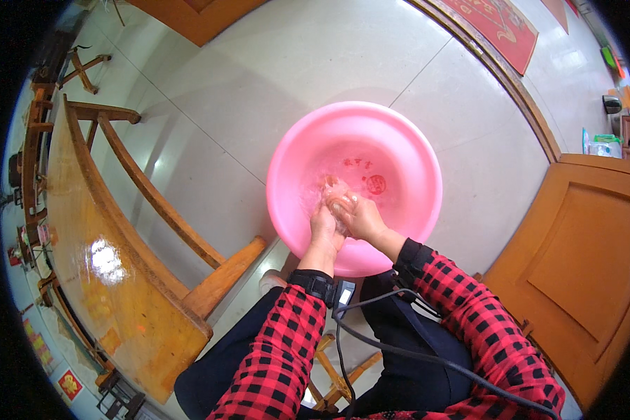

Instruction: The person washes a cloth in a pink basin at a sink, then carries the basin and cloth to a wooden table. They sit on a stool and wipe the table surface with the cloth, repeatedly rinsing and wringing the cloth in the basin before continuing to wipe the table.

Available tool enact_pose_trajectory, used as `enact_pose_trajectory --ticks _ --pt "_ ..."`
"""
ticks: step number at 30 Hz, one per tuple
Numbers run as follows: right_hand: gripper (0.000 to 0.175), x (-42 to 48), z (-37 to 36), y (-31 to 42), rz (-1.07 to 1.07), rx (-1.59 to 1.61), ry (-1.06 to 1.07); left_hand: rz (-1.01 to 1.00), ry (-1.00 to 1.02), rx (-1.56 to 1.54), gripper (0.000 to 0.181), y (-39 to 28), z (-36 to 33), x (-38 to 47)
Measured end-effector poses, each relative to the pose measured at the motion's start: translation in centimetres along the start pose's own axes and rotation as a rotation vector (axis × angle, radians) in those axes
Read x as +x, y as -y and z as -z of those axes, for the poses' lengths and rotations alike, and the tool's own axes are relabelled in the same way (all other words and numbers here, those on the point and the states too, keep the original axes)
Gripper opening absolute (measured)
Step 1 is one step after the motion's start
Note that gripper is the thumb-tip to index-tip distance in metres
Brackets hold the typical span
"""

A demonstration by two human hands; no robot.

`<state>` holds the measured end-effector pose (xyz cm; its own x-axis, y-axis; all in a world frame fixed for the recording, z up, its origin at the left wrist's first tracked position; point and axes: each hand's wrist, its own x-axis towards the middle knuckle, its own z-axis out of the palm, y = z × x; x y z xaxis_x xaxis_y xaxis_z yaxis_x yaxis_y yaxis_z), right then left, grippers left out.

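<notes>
A round pink plastic basin stands on the tiled floor before me, with splashing water and red printed marks inside. Both hands are together over its near left part. My left hand is curled beneath and beside a wet, shiny, translucent thing; its kind is unclear. My right hand presses against the same thing from the right, fingers bent over it. The fingers overlap, so which hand grips it is hard to see.
On the left is a varnished wooden bench. A wooden door stands at the right, beside a door sill. A black cable runs across my lap. Below me are crossed wooden stool legs.
</notes>
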<state>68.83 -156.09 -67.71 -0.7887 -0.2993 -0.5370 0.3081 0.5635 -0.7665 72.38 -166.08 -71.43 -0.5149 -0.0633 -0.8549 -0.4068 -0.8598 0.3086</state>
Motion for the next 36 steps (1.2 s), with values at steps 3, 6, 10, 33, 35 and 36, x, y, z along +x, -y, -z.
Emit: enact_pose_trajectory --ticks 3,6,10,33,35,36 --pt "0.036 0.8 1.3 -0.7 -0.016 -0.201 -0.076 0.011 -0.121 0.104 0.042 0.9 0.3 -0.1" --pt "0.038 2.1 2.8 -2.1 -0.056 -0.383 -0.17 -0.055 0.034 0.145 0.046 0.9 1.0 0.0" --pt "0.034 4.0 3.9 -5.2 -0.142 -0.486 -0.453 -0.044 -0.292 0.381 0.059 0.8 2.1 -0.2" --pt "0.044 3.1 2.4 -3.7 -0.08 -0.387 -0.2 -0.039 0.124 0.105 0.046 0.4 -0.3 -1.3" --pt "0.041 4.2 3.5 -5.2 -0.144 -0.349 -0.314 -0.014 0.013 0.197 0.056 -0.2 0.7 -1.0" --pt "0.037 4.5 3.9 -5.7 -0.115 -0.227 -0.365 -0.023 -0.06 0.281 0.061 -0.3 1.4 -1.1"
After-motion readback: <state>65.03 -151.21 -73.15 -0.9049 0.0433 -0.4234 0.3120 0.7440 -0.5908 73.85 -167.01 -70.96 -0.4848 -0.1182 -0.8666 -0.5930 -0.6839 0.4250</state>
